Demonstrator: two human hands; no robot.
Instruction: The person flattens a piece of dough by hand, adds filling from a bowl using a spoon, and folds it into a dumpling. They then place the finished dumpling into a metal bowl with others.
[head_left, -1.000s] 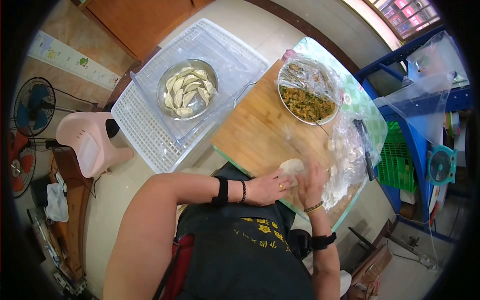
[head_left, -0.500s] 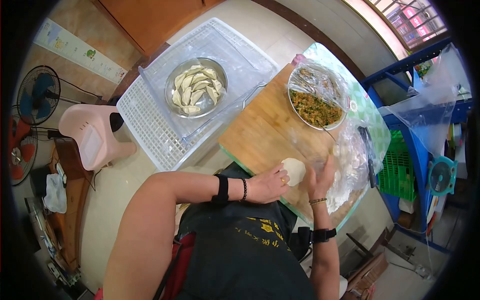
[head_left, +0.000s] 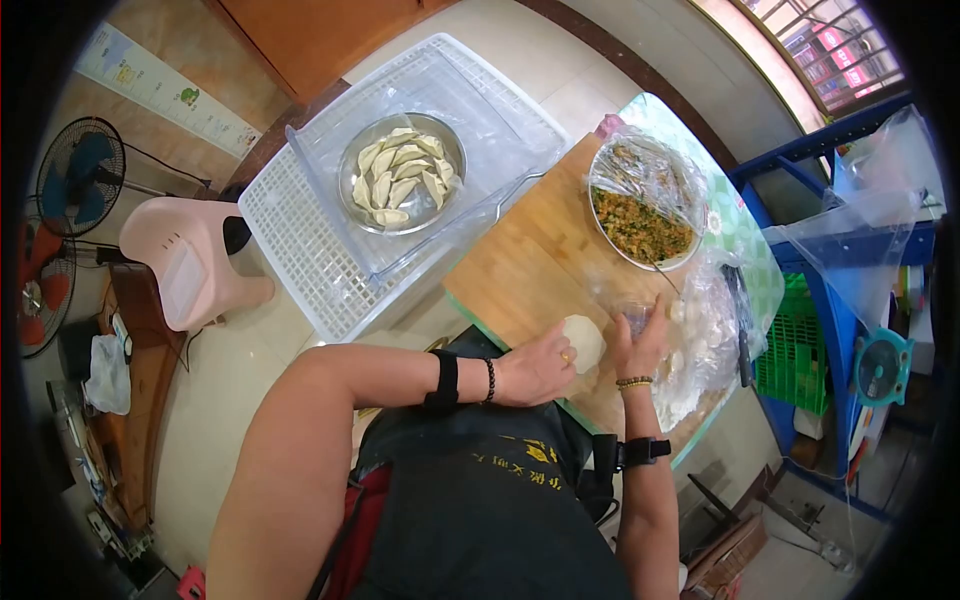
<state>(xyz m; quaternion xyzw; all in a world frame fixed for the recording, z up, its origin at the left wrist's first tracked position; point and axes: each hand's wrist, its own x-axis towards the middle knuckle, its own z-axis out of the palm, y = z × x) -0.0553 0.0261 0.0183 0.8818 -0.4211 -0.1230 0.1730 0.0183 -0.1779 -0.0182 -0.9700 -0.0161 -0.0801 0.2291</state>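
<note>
A round, flat piece of dough (head_left: 584, 344) lies near the front edge of the wooden board (head_left: 520, 245). My left hand (head_left: 540, 368) pinches its left edge between closed fingers. Just right of the dough, my right hand (head_left: 642, 345) is wrapped round a small clear cup (head_left: 635, 316) on the board. Beyond it stands a bowl of chopped filling (head_left: 640, 228), partly covered by plastic wrap, with a thin utensil at its near rim. Folded dumplings (head_left: 402, 172) lie in a steel bowl (head_left: 447, 208) at the upper left.
Crumpled plastic (head_left: 700, 310) and white flour (head_left: 680, 398) are at the board's right, beside a dark-handled knife (head_left: 743, 345). The steel bowl rests on a white plastic crate (head_left: 290, 235). A pink stool (head_left: 190, 260) is at left, a blue shelf (head_left: 825, 300) at right.
The view has shifted slightly. My right hand has moved a little, and the clear cup in it now shows plainly. My left hand remains at the dough's edge.
</note>
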